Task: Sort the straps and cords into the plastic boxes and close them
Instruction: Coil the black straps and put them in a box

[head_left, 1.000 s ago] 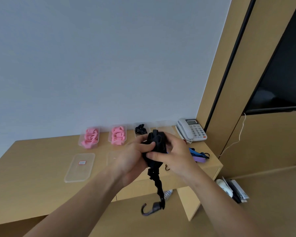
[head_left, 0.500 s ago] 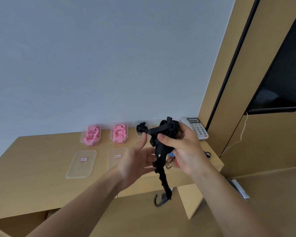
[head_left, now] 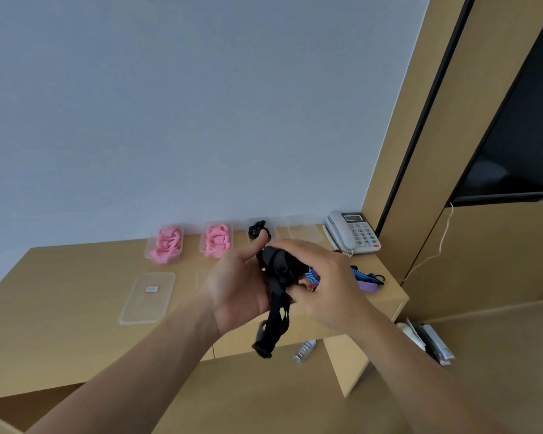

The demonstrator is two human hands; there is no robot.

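Both my hands hold the bundled black elastic cord [head_left: 278, 270] above the light wooden desk [head_left: 60, 296]: my left hand [head_left: 239, 286] cups it with the thumb raised, my right hand [head_left: 323, 277] grips it from above. Its hooked tail hangs below the desk edge. My hands block part of the back row: two clear plastic boxes of pink straps [head_left: 166, 245], one with a black cord [head_left: 257, 228], one further clear box [head_left: 304, 231]. A flat clear lid [head_left: 148, 297] lies left (red-labelled). A white desk telephone [head_left: 351, 231] and purple-blue straps [head_left: 369, 280] sit right.

Left hand [head_left: 235, 289] and right hand [head_left: 326, 286] meet, fingers curled.
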